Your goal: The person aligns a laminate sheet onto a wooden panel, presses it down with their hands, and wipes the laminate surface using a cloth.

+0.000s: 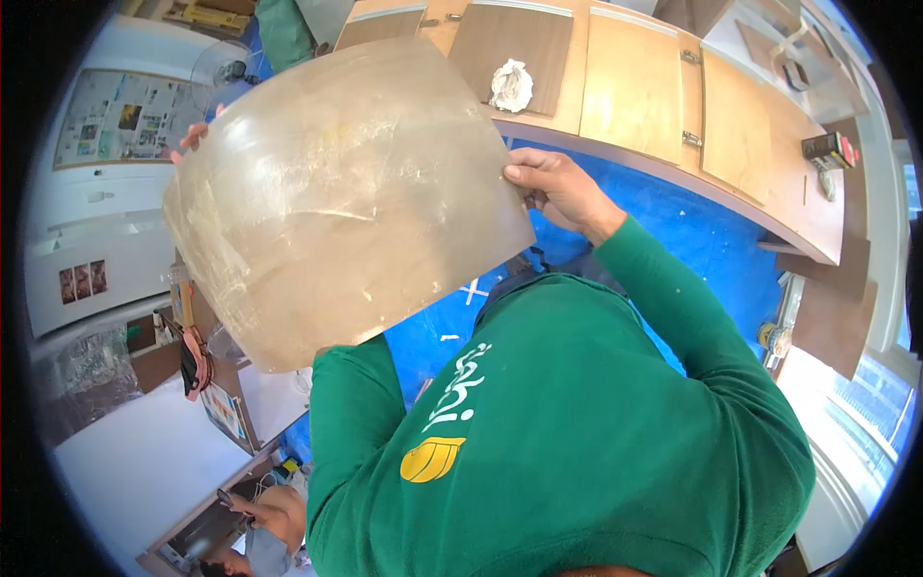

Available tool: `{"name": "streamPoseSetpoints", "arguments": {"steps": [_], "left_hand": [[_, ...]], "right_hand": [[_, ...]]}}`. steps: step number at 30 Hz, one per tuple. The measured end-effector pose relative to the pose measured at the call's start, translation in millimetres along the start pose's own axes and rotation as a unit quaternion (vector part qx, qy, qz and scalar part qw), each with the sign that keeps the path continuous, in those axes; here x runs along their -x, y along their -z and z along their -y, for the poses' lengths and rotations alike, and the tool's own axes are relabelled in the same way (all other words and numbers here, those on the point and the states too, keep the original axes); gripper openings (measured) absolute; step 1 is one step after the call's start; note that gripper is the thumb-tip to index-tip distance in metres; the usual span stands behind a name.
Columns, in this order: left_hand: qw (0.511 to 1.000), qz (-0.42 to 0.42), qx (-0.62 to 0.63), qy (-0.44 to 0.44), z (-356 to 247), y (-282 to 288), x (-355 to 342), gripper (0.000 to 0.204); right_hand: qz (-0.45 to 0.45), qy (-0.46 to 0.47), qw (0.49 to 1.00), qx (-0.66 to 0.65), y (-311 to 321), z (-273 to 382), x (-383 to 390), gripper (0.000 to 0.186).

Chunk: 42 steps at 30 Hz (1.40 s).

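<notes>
A large tan-brown rectangular panel (pixel 336 202) is held up and tilted before my chest. Its face is glossy, with pale streaks and smears, and its outline looks bowed in this view. My right hand (pixel 558 188) pinches the panel's right edge, thumb on the face and fingers behind. At the far left edge, the fingertips of my left hand (pixel 197 135) curl around the panel; the rest of that hand and most of its forearm are hidden behind it.
Beyond the panel, a long wooden worktop (pixel 548 58) carries cabinet doors (pixel 630 87) with metal hinges, a crumpled white rag (pixel 511 86) and a small dark box (pixel 829 151). Blue sheeting (pixel 673 212) covers the floor. A fan (pixel 231 72) stands far left; another person (pixel 274 529) is at lower left.
</notes>
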<state>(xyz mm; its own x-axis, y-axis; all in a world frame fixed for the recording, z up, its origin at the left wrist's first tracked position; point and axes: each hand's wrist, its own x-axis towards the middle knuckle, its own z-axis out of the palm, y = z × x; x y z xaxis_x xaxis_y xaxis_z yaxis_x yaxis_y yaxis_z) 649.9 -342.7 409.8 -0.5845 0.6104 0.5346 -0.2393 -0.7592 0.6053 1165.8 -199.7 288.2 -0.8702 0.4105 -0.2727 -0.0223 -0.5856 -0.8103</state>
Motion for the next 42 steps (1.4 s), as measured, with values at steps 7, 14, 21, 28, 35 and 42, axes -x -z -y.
{"name": "streamPoseSetpoints", "arguments": {"steps": [7,14,21,28,35,42], "left_hand": [[0.97,0.071,0.21,0.095,23,37,25,0.058],[0.913,-0.227,-0.115,0.32,12,30,41,0.049],[0.829,-0.238,-0.494,0.113,48,-56,53,0.048],[0.897,-0.249,-0.336,0.145,47,-91,68,0.04],[0.928,-0.222,-0.261,0.145,34,-100,75,0.04],[0.908,-0.245,-0.306,0.145,39,-100,67,0.048]], "right_hand": [[-0.037,0.07,0.995,0.063,-23,37,41,0.038],[-0.133,-0.114,0.982,0.066,18,-27,-2,0.059],[0.095,-0.365,0.908,-0.181,74,-100,-34,0.056],[0.101,-0.373,0.906,-0.175,105,-105,-21,0.054],[0.088,-0.356,0.923,-0.121,97,-101,0,0.051],[0.028,-0.224,0.973,-0.046,46,-49,26,0.043]]}}
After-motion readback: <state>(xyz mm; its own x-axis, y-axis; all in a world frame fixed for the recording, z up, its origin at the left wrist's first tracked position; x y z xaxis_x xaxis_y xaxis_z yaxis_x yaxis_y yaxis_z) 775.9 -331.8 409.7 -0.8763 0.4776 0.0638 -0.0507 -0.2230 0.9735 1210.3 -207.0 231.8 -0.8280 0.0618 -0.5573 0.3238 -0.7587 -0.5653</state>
